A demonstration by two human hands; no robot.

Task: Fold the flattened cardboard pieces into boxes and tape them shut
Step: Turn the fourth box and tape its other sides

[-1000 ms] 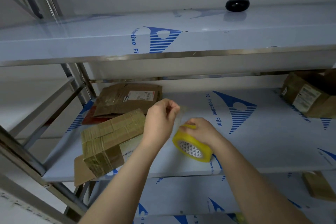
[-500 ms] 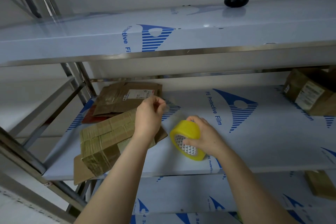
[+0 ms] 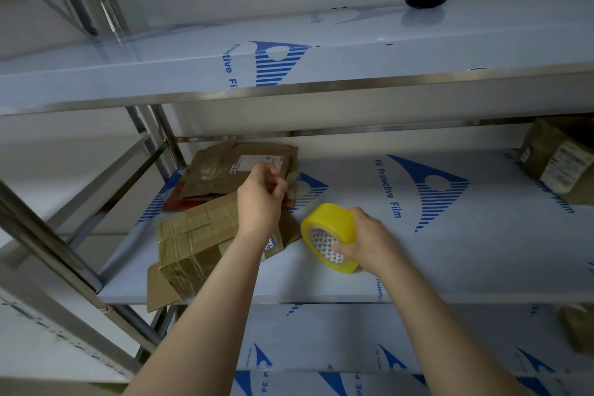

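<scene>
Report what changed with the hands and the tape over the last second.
The left hand, pinching the strip of tape, moved left, away from the yellow tape roll, to above the taped cardboard box, drawing out more tape. The right hand kept its grip on the roll. The box and the flattened cardboard behind it did not move.
</scene>
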